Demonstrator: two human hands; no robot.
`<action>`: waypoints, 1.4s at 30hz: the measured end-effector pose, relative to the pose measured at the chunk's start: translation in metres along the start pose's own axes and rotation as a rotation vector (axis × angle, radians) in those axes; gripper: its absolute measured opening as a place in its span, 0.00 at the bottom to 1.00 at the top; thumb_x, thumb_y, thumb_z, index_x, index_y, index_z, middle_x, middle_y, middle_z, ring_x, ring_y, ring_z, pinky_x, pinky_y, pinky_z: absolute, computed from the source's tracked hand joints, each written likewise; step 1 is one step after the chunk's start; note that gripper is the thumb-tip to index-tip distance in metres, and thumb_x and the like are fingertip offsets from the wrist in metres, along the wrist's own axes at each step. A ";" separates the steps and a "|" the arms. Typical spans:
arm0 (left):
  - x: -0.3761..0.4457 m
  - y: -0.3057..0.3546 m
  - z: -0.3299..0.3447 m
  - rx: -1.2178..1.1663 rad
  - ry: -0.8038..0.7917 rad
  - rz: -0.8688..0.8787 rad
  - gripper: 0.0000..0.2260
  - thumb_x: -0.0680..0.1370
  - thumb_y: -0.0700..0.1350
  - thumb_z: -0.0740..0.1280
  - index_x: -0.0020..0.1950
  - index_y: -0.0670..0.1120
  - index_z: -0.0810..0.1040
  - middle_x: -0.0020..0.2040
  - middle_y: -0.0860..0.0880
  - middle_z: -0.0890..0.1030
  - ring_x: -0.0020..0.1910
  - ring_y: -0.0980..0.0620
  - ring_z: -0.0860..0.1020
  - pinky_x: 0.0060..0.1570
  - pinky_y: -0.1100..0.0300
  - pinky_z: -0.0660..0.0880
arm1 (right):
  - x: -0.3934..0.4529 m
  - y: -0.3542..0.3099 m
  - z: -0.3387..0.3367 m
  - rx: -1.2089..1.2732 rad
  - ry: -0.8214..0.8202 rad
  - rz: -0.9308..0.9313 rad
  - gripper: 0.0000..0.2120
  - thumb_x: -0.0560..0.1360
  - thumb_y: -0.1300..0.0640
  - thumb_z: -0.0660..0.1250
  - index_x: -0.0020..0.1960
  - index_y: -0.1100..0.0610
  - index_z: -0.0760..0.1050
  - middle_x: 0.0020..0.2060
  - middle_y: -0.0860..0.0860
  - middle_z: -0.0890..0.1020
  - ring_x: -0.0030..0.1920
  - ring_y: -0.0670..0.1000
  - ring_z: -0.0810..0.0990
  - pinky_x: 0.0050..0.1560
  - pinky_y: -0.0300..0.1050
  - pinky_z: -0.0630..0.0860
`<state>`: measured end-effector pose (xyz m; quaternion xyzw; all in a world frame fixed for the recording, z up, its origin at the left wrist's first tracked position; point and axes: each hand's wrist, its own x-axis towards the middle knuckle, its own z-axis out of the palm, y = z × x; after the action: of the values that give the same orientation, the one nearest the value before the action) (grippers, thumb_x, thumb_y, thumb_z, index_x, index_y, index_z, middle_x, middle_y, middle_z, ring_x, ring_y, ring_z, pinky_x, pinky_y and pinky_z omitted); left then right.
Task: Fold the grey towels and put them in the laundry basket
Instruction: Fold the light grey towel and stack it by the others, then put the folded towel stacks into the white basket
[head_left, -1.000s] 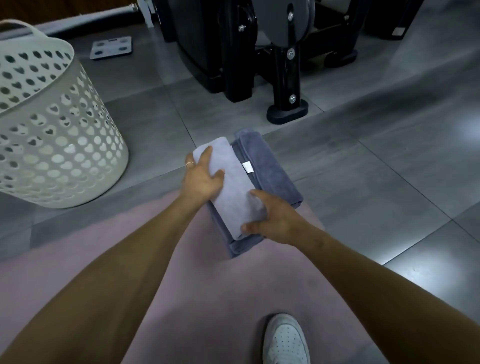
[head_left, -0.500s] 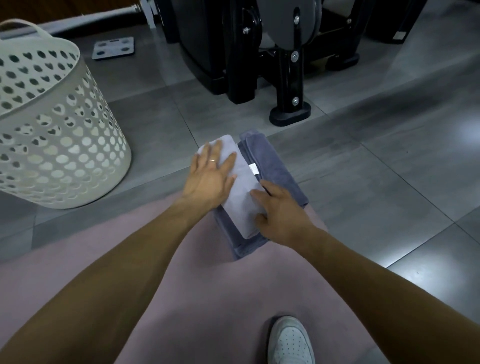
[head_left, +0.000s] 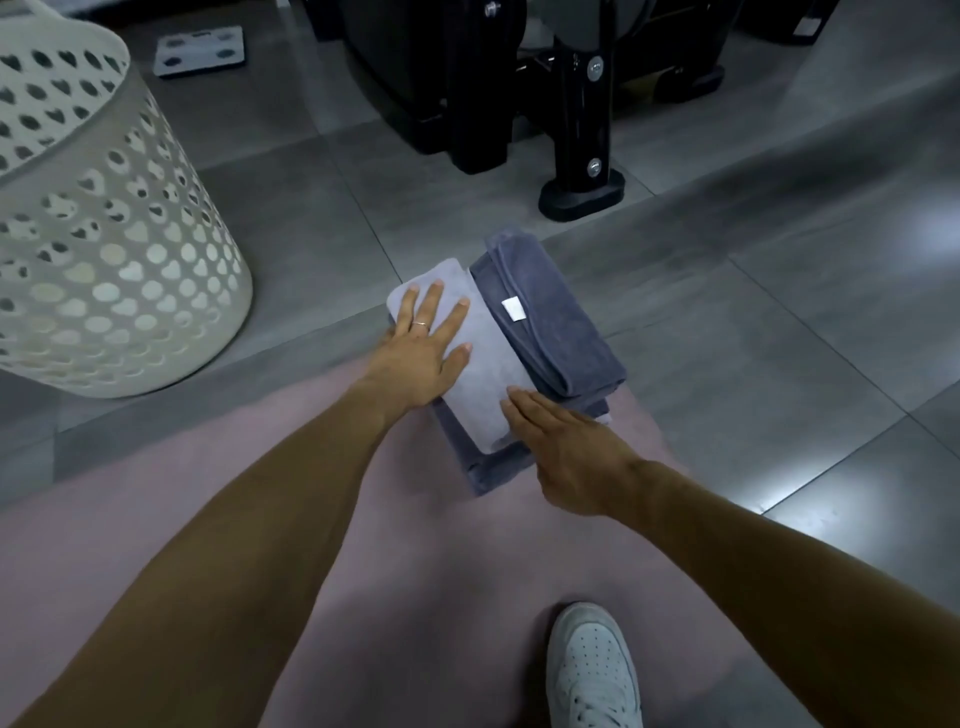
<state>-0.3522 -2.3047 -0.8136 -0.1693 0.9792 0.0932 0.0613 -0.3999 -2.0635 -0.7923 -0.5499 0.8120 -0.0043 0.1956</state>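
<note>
Both hands lie flat, fingers straight and apart: the left hand (head_left: 423, 358) and right hand (head_left: 566, 452) press the light grey towel (head_left: 483, 384) onto a folded dark grey towel (head_left: 550, 322), likely smoothing it. The laundry basket (head_left: 104, 249) stands far left.

Both forearms are bare from the lower edge of the view to the wrists, with no sleeves, watch or bracelet on the parts that show. The left hand (head_left: 423, 358) carries a thin, pale metal ring (head_left: 420, 326) on one of its middle fingers. The right hand (head_left: 566, 452) shows no ring on its visible fingers. Near the bottom right, one foot wears a white low-top sneaker (head_left: 592, 670) with a rounded toe, a patch of small perforations over the toe box and white laces above it.
</note>
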 end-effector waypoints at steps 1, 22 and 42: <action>0.001 0.003 -0.006 -0.001 -0.036 -0.012 0.28 0.82 0.61 0.47 0.79 0.56 0.41 0.79 0.48 0.36 0.77 0.44 0.34 0.75 0.41 0.46 | 0.001 -0.001 -0.010 0.026 -0.043 0.021 0.35 0.78 0.58 0.60 0.79 0.55 0.44 0.79 0.50 0.47 0.78 0.50 0.49 0.77 0.48 0.53; -0.199 -0.043 -0.090 -0.751 0.354 -0.294 0.08 0.75 0.39 0.67 0.45 0.50 0.84 0.40 0.59 0.82 0.36 0.66 0.77 0.39 0.76 0.69 | 0.025 -0.149 -0.105 0.473 0.310 0.005 0.09 0.74 0.63 0.65 0.50 0.58 0.82 0.45 0.49 0.83 0.45 0.46 0.80 0.46 0.30 0.74; -0.230 -0.151 -0.235 -0.817 0.474 -0.451 0.09 0.75 0.37 0.66 0.48 0.49 0.82 0.42 0.50 0.84 0.43 0.53 0.82 0.44 0.59 0.78 | 0.106 -0.256 -0.251 0.347 0.263 -0.192 0.05 0.73 0.59 0.63 0.44 0.50 0.75 0.34 0.41 0.77 0.38 0.43 0.76 0.49 0.44 0.77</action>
<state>-0.1059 -2.4186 -0.5736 -0.4026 0.7893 0.4112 -0.2143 -0.2865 -2.3122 -0.5366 -0.5774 0.7616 -0.2340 0.1785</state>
